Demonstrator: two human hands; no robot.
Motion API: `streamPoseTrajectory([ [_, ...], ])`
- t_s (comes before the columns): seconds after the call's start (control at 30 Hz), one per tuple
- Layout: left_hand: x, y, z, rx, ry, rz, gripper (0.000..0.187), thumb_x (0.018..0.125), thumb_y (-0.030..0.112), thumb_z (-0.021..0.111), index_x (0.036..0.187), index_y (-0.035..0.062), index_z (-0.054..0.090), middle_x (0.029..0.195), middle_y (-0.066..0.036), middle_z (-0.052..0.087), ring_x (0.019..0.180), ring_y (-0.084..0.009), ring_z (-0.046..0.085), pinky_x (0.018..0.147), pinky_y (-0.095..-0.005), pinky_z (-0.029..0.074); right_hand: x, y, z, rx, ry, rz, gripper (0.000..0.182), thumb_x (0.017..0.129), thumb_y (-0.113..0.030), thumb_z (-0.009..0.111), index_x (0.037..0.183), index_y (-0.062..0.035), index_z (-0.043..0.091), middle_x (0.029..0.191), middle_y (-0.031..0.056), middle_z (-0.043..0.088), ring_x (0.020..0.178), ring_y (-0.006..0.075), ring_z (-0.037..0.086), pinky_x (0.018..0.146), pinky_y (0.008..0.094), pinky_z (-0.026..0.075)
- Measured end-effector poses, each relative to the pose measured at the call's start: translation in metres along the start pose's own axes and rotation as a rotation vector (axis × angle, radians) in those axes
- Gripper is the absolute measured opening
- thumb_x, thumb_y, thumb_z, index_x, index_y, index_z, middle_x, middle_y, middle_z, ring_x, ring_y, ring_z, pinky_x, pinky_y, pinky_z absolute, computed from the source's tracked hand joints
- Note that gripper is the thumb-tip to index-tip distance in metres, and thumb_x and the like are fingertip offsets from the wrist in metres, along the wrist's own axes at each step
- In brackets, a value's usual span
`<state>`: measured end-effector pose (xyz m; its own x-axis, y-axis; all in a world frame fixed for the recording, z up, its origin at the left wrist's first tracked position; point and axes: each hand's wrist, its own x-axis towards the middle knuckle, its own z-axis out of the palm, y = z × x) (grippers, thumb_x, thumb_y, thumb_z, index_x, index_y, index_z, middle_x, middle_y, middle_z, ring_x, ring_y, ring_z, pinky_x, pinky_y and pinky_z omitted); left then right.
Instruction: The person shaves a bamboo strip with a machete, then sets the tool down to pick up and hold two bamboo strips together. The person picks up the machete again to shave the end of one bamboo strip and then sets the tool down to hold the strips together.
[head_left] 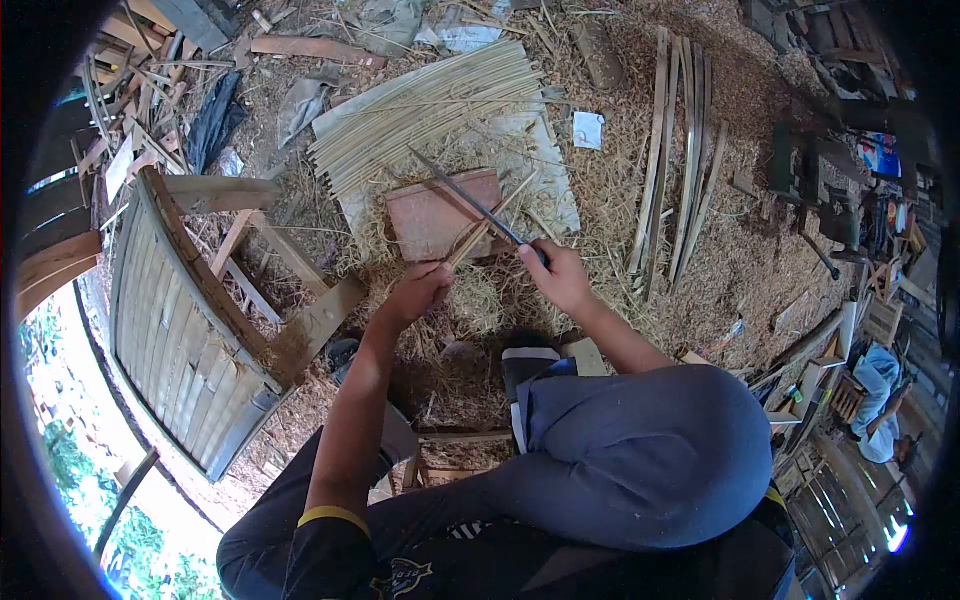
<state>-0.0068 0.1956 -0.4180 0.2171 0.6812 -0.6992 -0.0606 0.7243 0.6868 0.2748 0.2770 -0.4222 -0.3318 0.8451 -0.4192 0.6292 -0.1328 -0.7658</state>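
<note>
My right hand (562, 283) is closed round the dark handle of a long knife (468, 199), whose narrow blade points up and to the left. In my left hand (422, 290) is the near end of a thin bamboo strip (478, 236), which slants up to the right and crosses the blade close to the handle. Beneath both lies a reddish wooden block (420, 222), flat on the ground. Pale shavings (478, 300) are heaped between my hands and the block. Just beyond it, many slender strips (430, 110) lie side by side on a light sheet (553, 185).
To the left stands a curved plank structure (170, 340) with timber supports. Long wooden slats (680, 150) lie on the right, near a white paper (588, 130). My bent knee (660, 450) fills the lower right. Another person (880, 400) is at the far right.
</note>
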Motion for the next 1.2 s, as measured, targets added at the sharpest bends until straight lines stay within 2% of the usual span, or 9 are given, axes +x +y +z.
streamPoseTrajectory([
  [0.13, 0.007, -0.025, -0.012, 0.135, -0.038, 0.125, 0.025, 0.104, 0.035, 0.055, 0.098, 0.0121, 0.061, 0.08, 0.008, 0.05, 0.069, -0.0057, 0.045, 0.06, -0.0251, 0.039, 0.002, 0.001, 0.001, -0.022, -0.014, 0.017, 0.057, 0.099, -0.054, 0.055, 0.08, -0.0013, 0.062, 0.059, 0.0208, 0.056, 0.055, 0.0407, 0.059, 0.054, 0.048, 0.045],
  [0.23, 0.014, -0.03, -0.019, 0.016, -0.072, -0.034, 0.018, 0.102, 0.027, 0.059, 0.105, 0.0085, 0.062, 0.087, 0.003, 0.057, 0.077, -0.0115, 0.054, 0.068, -0.0285, 0.046, 0.003, 0.001, 0.001, -0.044, -0.018, 0.021, 0.057, 0.099, -0.054, 0.055, 0.08, -0.0014, 0.062, 0.059, 0.0209, 0.056, 0.055, 0.0401, 0.059, 0.054, 0.048, 0.045],
  [0.37, 0.011, -0.02, -0.003, -0.039, -0.015, 0.059, 0.034, 0.104, 0.032, 0.048, 0.077, 0.0103, 0.051, 0.064, 0.004, 0.043, 0.057, -0.0082, 0.039, 0.053, -0.028, 0.032, 0.003, -0.002, 0.0, -0.025, -0.027, 0.033, 0.056, 0.099, -0.054, 0.054, 0.082, -0.0015, 0.064, 0.06, 0.0208, 0.056, 0.056, 0.0395, 0.059, 0.054, 0.0473, 0.045],
  [0.5, 0.012, -0.035, -0.017, 0.348, -0.034, 0.216, 0.017, 0.104, 0.026, 0.057, 0.099, 0.0094, 0.06, 0.085, 0.002, 0.056, 0.074, -0.0102, 0.053, 0.063, -0.0257, 0.045, 0.001, -0.016, -0.006, 0.081, -0.054, 0.057, 0.054, 0.1, -0.053, 0.054, 0.089, -0.002, 0.068, 0.061, 0.02, 0.058, 0.056, 0.0379, 0.059, 0.055, 0.0459, 0.046],
  [0.6, 0.016, -0.041, -0.017, 0.196, -0.059, 0.237, 0.027, 0.106, 0.032, 0.051, 0.095, 0.0087, 0.058, 0.082, 0.003, 0.053, 0.074, -0.009, 0.05, 0.062, -0.0282, 0.044, 0.003, -0.006, -0.002, 0.003, -0.059, 0.06, 0.053, 0.1, -0.053, 0.055, 0.094, -0.0022, 0.07, 0.061, 0.0193, 0.058, 0.056, 0.0361, 0.06, 0.055, 0.0445, 0.046],
  [0.67, 0.019, -0.039, -0.024, -0.003, -0.123, -0.009, 0.028, 0.106, 0.031, 0.053, 0.098, 0.005, 0.059, 0.083, 0.0, 0.056, 0.075, -0.0128, 0.054, 0.065, -0.0323, 0.048, 0.004, -0.003, 0.0, 0.005, -0.047, 0.037, 0.053, 0.1, -0.052, 0.055, 0.093, -0.0019, 0.07, 0.06, 0.019, 0.058, 0.055, 0.0355, 0.059, 0.054, 0.0442, 0.046],
  [0.77, 0.015, -0.027, -0.02, 0.072, -0.109, -0.022, 0.031, 0.105, 0.033, 0.054, 0.1, 0.002, 0.058, 0.084, -0.003, 0.058, 0.074, -0.0159, 0.056, 0.067, -0.0364, 0.05, 0.004, -0.004, -0.001, 0.024, -0.043, 0.033, 0.053, 0.1, -0.053, 0.056, 0.093, -0.0019, 0.07, 0.06, 0.019, 0.057, 0.054, 0.0352, 0.058, 0.054, 0.0442, 0.045],
  [1.03, 0.011, -0.04, -0.014, 0.389, 0.003, 0.285, 0.033, 0.105, 0.034, 0.054, 0.096, 0.0036, 0.061, 0.083, -0.002, 0.059, 0.07, -0.0151, 0.056, 0.062, -0.036, 0.049, -0.001, 0.001, 0.002, 0.038, -0.021, 0.048, 0.048, 0.099, -0.048, 0.059, 0.091, -0.0009, 0.069, 0.061, 0.0205, 0.057, 0.054, 0.0352, 0.057, 0.054, 0.0445, 0.045],
  [1.2, 0.013, -0.029, -0.016, 0.023, -0.064, -0.07, 0.026, 0.105, 0.032, 0.056, 0.091, 0.0109, 0.06, 0.076, 0.003, 0.054, 0.066, -0.0089, 0.05, 0.054, -0.029, 0.041, -0.019, 0.024, -0.007, 0.057, -0.002, 0.019, 0.048, 0.099, -0.045, 0.06, 0.089, 0.0009, 0.068, 0.062, 0.0199, 0.056, 0.053, 0.0319, 0.057, 0.054, 0.0435, 0.044],
])
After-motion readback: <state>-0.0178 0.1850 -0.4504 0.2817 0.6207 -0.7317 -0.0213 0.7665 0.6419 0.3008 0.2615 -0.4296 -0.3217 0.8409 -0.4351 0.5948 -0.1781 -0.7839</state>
